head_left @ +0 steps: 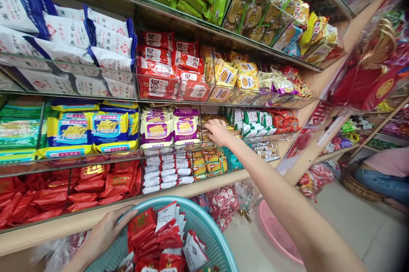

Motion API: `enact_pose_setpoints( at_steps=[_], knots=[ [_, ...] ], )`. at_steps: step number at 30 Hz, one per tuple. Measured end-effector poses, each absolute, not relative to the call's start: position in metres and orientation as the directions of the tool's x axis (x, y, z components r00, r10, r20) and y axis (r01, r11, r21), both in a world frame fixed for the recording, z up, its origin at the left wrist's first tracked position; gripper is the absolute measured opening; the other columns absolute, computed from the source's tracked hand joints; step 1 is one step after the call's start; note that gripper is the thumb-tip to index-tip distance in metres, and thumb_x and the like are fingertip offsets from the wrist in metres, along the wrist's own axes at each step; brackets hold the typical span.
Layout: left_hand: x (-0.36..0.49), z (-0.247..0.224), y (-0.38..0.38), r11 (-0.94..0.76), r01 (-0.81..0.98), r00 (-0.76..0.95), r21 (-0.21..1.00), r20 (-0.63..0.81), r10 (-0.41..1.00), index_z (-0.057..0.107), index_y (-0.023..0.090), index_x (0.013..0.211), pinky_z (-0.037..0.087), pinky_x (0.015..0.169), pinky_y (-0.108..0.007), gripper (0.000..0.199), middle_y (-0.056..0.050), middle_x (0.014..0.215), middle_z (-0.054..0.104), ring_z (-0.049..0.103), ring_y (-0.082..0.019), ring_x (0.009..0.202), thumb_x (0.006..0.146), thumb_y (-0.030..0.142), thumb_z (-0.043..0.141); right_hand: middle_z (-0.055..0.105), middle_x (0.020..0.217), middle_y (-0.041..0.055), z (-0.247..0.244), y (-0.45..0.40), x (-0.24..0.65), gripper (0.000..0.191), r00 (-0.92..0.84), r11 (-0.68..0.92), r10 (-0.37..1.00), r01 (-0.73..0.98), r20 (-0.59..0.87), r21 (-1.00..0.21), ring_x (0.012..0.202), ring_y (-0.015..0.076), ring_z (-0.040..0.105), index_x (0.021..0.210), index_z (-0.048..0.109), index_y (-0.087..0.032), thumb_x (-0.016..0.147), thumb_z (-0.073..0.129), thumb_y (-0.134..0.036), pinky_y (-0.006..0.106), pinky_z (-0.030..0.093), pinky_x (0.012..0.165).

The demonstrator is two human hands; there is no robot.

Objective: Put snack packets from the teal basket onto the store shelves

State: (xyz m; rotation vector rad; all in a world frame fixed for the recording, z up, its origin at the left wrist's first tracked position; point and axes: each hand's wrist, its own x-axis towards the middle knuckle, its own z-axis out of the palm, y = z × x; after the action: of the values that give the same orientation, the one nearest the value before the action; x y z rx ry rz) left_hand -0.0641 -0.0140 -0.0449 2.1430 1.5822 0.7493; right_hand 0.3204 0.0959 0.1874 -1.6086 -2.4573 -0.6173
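Observation:
My right hand [219, 131] reaches into a shelf compartment of brown-wrapped snacks [209, 119], between purple-and-yellow biscuit packs [185, 125] and green-and-white packets [251, 118]. Its fingers bend down over the snacks, and whether they grip one is hidden. Below the shelves, my left hand [107, 229] is at the left rim of a teal plastic basket [211, 221], thumb and fingers closed on that rim. Red packets [142, 225] and white-and-red packets [193, 250] lie piled in the basket.
Clear dividers and front panels [172, 80] edge the shelf compartments. A pink basin [277, 229] stands on the floor [338, 221] at right, with bagged goods [223, 204] under the shelf. Another person's jeans [383, 182] show at the far right, beside a woven stool [359, 184].

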Motion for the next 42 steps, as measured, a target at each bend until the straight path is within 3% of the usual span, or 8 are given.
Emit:
enact_pose_setpoints(
  at_steps=[10,20,26,31,36,42],
  knots=[
    [-0.063,-0.042,-0.011,-0.295,0.749,0.254,0.593,0.154,0.955,0.069,0.026,0.105,0.047,0.094,-0.029,0.040,0.001,0.110,0.069,0.061,-0.024,0.108,0.081,0.052,0.049,0.056,0.110,0.0118,0.197,0.099,0.317,0.030,-0.423,0.353,0.854,0.898,0.302,0.262,0.105,0.0279,0.045,0.108,0.051,-0.015,0.079,0.058,-0.015,0.041,0.031,0.084],
    [-0.063,-0.043,-0.010,-0.252,0.748,0.242,0.614,0.101,0.965,0.067,0.024,0.106,0.044,0.098,-0.033,0.044,-0.001,0.113,0.068,0.059,-0.026,0.111,0.081,0.054,0.049,0.059,0.107,0.0118,0.203,0.105,0.321,0.021,-0.404,0.347,0.860,0.911,0.311,0.223,0.103,0.0280,0.047,0.097,0.058,-0.017,0.077,0.062,-0.020,0.039,0.032,0.083],
    [-0.054,-0.030,-0.019,-0.220,0.736,0.233,0.640,0.065,0.970,0.064,0.023,0.108,0.042,0.098,-0.033,0.045,-0.004,0.114,0.067,0.059,-0.025,0.110,0.084,0.055,0.043,0.064,0.097,0.0068,0.201,0.108,0.334,0.023,-0.304,0.296,0.862,0.951,0.405,0.085,0.093,0.0230,0.054,0.097,0.056,-0.019,0.078,0.060,-0.031,0.033,0.036,0.075],
    [-0.044,-0.011,-0.032,-0.255,0.697,0.264,0.670,0.090,0.960,0.065,0.022,0.105,0.043,0.092,-0.031,0.044,-0.005,0.113,0.067,0.060,-0.024,0.106,0.087,0.053,0.039,0.064,0.082,0.0038,0.203,0.102,0.345,0.025,-0.187,0.404,0.781,0.879,0.596,-0.254,0.073,0.0176,0.057,0.084,0.056,-0.016,0.068,0.066,-0.032,0.029,0.042,0.066],
    [-0.043,-0.009,-0.035,-0.277,0.684,0.286,0.675,0.102,0.953,0.067,0.020,0.094,0.045,0.079,-0.026,0.044,-0.004,0.098,0.071,0.064,-0.021,0.088,0.089,0.051,0.036,0.063,0.077,0.0046,0.205,0.074,0.348,0.029,-0.067,0.500,0.695,0.761,0.716,-0.414,0.069,0.0194,0.057,0.077,0.054,-0.019,0.062,0.071,-0.036,0.036,0.046,0.068],
    [-0.046,-0.015,-0.035,-0.274,0.668,0.283,0.692,0.104,0.953,0.067,0.019,0.094,0.044,0.079,-0.025,0.045,-0.004,0.097,0.071,0.063,-0.020,0.088,0.088,0.052,0.036,0.065,0.092,0.0067,0.203,-0.003,0.325,0.030,-0.057,0.601,0.690,0.602,0.722,-0.526,0.082,0.0230,0.062,0.088,0.056,-0.026,0.066,0.071,-0.040,0.044,0.048,0.081]
  ],
)
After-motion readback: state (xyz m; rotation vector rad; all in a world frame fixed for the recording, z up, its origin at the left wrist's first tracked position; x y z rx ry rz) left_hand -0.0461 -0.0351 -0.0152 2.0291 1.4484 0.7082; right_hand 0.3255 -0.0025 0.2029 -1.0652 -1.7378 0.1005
